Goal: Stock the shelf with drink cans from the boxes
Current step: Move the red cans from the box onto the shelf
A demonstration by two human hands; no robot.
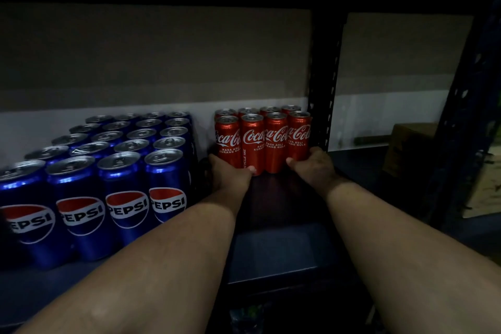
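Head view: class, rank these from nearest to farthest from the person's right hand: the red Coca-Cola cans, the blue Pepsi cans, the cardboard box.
1. Red Coca-Cola cans: touching the right hand, directly ahead.
2. Cardboard box: off to its right, beyond the black shelf post.
3. Blue Pepsi cans: far left, past the left hand.

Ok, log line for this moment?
left hand: grips Coca-Cola cans | right hand: grips same block | Pepsi cans: stocked left

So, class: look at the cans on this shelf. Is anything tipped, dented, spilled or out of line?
Nothing stands out. The blue cans stand upright in tidy rows, and the red cans stand upright in two rows between the left hand and right hand. No spill shows on the shelf, though the light is dim.
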